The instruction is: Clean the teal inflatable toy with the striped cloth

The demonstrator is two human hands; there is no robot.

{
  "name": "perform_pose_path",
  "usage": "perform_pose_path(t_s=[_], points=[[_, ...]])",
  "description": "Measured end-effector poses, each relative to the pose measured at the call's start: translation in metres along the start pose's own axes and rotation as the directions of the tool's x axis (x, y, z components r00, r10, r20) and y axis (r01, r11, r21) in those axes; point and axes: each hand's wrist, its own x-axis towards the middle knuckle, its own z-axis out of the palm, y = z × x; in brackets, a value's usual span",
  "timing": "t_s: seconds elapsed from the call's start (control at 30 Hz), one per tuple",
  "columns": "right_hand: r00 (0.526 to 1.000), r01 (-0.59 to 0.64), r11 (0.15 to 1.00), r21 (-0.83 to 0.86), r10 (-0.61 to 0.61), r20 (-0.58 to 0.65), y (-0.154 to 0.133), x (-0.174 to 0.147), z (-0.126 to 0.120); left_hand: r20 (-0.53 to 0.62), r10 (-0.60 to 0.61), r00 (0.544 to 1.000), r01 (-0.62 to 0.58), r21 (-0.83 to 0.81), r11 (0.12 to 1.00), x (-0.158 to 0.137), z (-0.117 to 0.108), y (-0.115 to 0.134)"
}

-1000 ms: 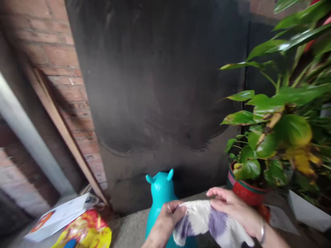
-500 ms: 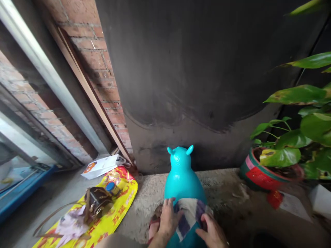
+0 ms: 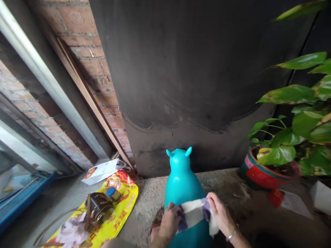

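**Cloth pulled taut across the turquoise toy's back**

The cloth (image 3: 192, 210) — white with purple patches — is now stretched between my two hands over the back of the turquoise toy animal (image 3: 182, 187), which stands on the rough concrete ledge (image 3: 227, 186) facing the dark wall (image 3: 186, 69). Half a second ago both my palms lay flat on the cloth, pressing it against the toy; now I have lifted its edges and drawn it into a band.

Going left to right: at the far left a blue edge (image 3: 23, 198) runs below a glass pane, then a white paper bag (image 3: 102, 170) lies on the floor just behind a yellow printed bag (image 3: 116, 210), with a small dark strapped bag (image 3: 99, 208) resting on the yellow one. Next comes my left hand (image 3: 169, 222), fingers closed on the cloth's left end, low against the toy's flank. My right hand (image 3: 221, 215) pinches the right end — a loose corner hangs beneath it, and a bracelet shows at that wrist. Further right a red pot (image 3: 261, 175) holds a leafy green plant (image 3: 297, 134).

I judge the shift from flat press to a two-handed stretch means I am set to draw the cloth across the toy's surface.
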Motion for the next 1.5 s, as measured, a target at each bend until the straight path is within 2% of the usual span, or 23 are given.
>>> perform_pose_path(t_s=[0.17, 0.27, 0.37, 0.5, 0.67, 0.77, 0.87, 1.0, 1.1, 1.23, 1.4, 1.5], points=[[0.98, 0.145, 0.989, -0.031, -0.139, 0.142, -0.025, 0.021, -0.034, -0.089, 0.042, 0.995, -0.045, -0.04, 0.998, 0.005, -0.026, 0.013], [0.961, 0.211, 0.961, -0.177, -0.171, 0.216, -0.041, 0.027, -0.05, -0.111, 0.051, 0.992, -0.062, -0.091, 0.994, 0.002, -0.047, 0.022], [0.963, 0.216, 0.928, -0.303, -0.151, 0.224, -0.064, 0.028, -0.055, -0.083, 0.032, 0.996, -0.045, -0.158, 0.986, -0.007, -0.057, 0.029], [0.969, 0.212, 0.914, -0.346, -0.152, 0.192, -0.093, 0.024, -0.043, -0.065, 0.026, 0.998, -0.039, -0.217, 0.975, -0.017, -0.053, 0.045], [0.946, 0.292, 0.888, -0.355, -0.212, 0.247, -0.113, 0.019, -0.029, -0.134, 0.148, 0.98, -0.184, -0.326, 0.927, -0.014, -0.041, 0.076], [0.932, 0.322, 0.888, -0.329, -0.236, 0.276, -0.12, 0.018, -0.037, -0.19, 0.15, 0.97, -0.202, -0.293, 0.935, -0.008, -0.033, 0.085], [0.92, 0.345, 0.899, -0.271, -0.266, 0.289, -0.127, 0.016, -0.05, -0.231, 0.08, 0.97, -0.137, -0.238, 0.962, -0.004, -0.026, 0.082], [0.922, 0.338, 0.921, -0.192, -0.283, 0.264, -0.131, 0.014, -0.058, -0.299, 0.015, 0.954, -0.065, -0.157, 0.985, -0.007, -0.02, 0.074], [0.942, 0.292, 0.944, -0.156, -0.256, 0.216, -0.13, 0.015, -0.056, -0.317, 0.044, 0.947, -0.084, -0.112, 0.99, -0.011, -0.018, 0.069], [0.943, 0.27, 0.949, -0.161, -0.227, 0.243, -0.126, 0.021, -0.057, -0.3, 0.1, 0.948, -0.117, -0.036, 0.993, -0.013, -0.019, 0.063], [0.908, 0.302, 0.94, -0.16, -0.233, 0.349, -0.108, 0.025, -0.073, -0.3, 0.088, 0.95, -0.078, 0.048, 0.996, -0.011, -0.031, 0.051], [0.882, 0.382, 0.894, -0.232, -0.278, 0.381, -0.09, 0.029, -0.081, -0.275, 0.115, 0.954, -0.074, 0.153, 0.985, -0.006, -0.046, 0.045]])
